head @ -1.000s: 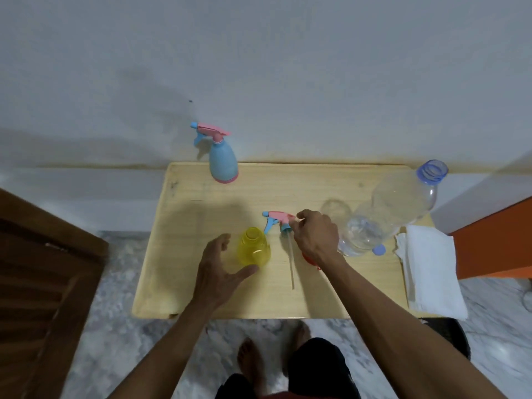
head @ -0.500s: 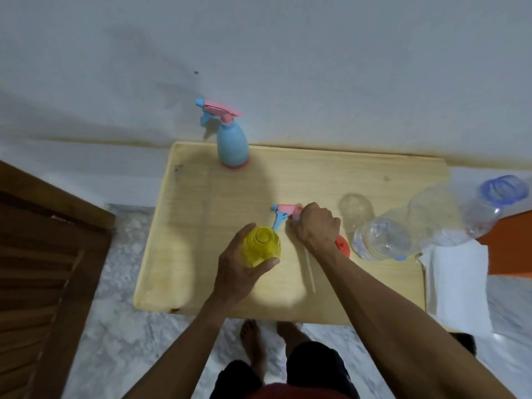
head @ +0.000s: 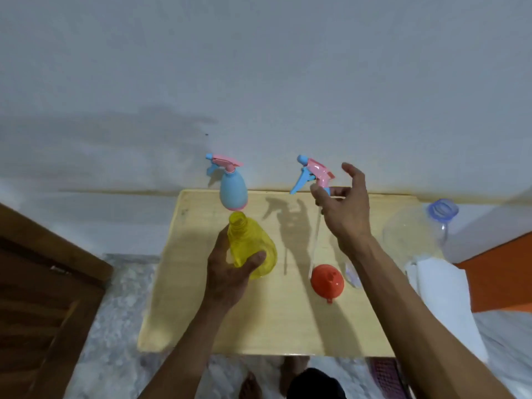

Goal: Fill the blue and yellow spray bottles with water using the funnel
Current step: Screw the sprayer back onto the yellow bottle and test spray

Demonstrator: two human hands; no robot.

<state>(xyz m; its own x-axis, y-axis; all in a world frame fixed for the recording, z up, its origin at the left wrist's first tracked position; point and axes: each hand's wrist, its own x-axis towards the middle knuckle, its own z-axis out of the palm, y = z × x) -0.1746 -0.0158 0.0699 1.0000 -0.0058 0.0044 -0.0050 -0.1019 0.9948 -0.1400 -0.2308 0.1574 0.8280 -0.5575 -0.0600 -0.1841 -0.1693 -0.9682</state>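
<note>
My left hand [head: 230, 272] grips the yellow spray bottle [head: 252, 246], lifted off the wooden table [head: 259, 326] and tilted, its neck open with no sprayer on it. My right hand [head: 344, 208] holds up the pink and blue spray head [head: 312, 175] by its collar, with the clear dip tube [head: 315, 246] hanging down. The blue spray bottle [head: 233, 191] stands with its sprayer on at the table's back edge by the wall. An orange funnel [head: 327, 280] lies on the table under my right forearm.
A large clear water bottle [head: 414, 234] with a blue neck lies at the table's right end. A white cloth [head: 443, 295] hangs over the right edge. A brown wooden door [head: 43, 283] stands at left, an orange surface [head: 501, 263] at right.
My left hand closed on the yellow bottle and lifted it. My right hand picked the spray head up off the table and raised it toward the wall, uncovering the orange funnel.
</note>
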